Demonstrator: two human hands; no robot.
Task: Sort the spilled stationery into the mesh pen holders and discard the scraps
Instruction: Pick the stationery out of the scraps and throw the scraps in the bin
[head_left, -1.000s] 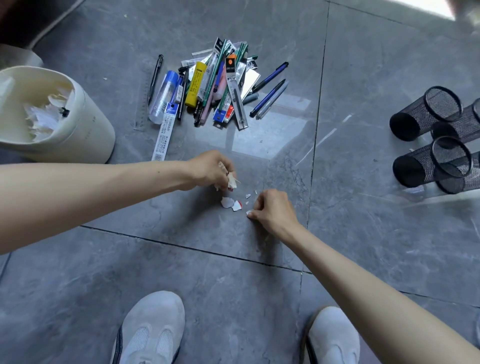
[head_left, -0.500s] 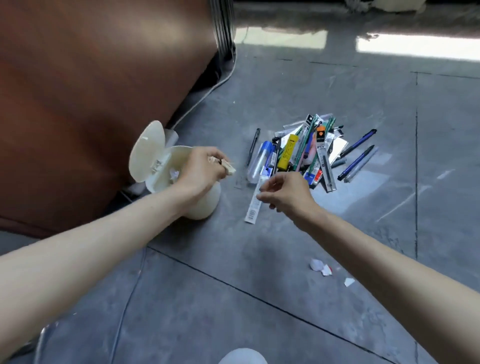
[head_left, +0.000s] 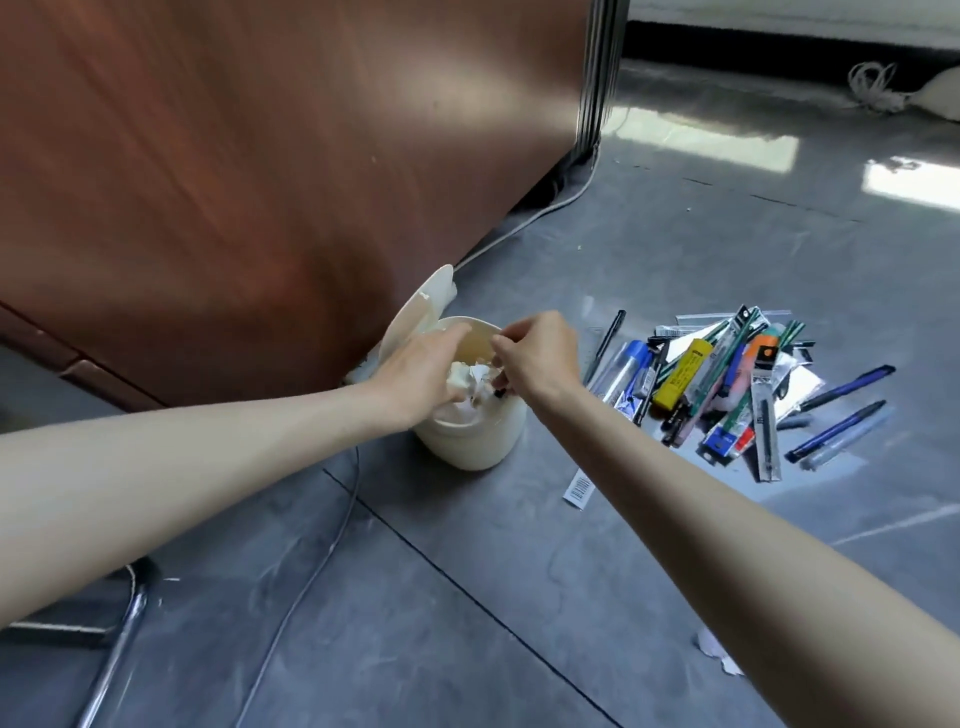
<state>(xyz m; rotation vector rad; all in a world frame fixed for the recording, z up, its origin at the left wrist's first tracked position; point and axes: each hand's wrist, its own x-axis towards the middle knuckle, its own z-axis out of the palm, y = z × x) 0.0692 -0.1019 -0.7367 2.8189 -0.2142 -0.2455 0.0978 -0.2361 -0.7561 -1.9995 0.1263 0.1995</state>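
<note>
A cream waste bin (head_left: 470, 441) stands on the grey floor with its lid (head_left: 423, 306) flipped open, and white paper scraps (head_left: 475, 376) fill its mouth. My left hand (head_left: 415, 366) reaches over the rim, its fingers curled down onto a clump of those scraps. My right hand (head_left: 540, 358) hovers over the bin's right side with thumb and forefinger pinched together on a tiny scrap. The spilled stationery pile (head_left: 727, 384) of pens, refills and packets lies right of the bin. A few torn scraps (head_left: 719, 652) lie on the floor at lower right.
A brown wooden cabinet (head_left: 260, 182) stands behind the bin. A grey cable (head_left: 332, 540) runs across the floor, and a chrome chair leg (head_left: 119, 649) is at lower left. A barcode label (head_left: 579, 486) lies by the bin. No mesh holders are in view.
Both hands left the floor scraps and moved to the bin. The left hand now reaches into its mouth, and the right hand has come over the rim. The camera turned left.
</note>
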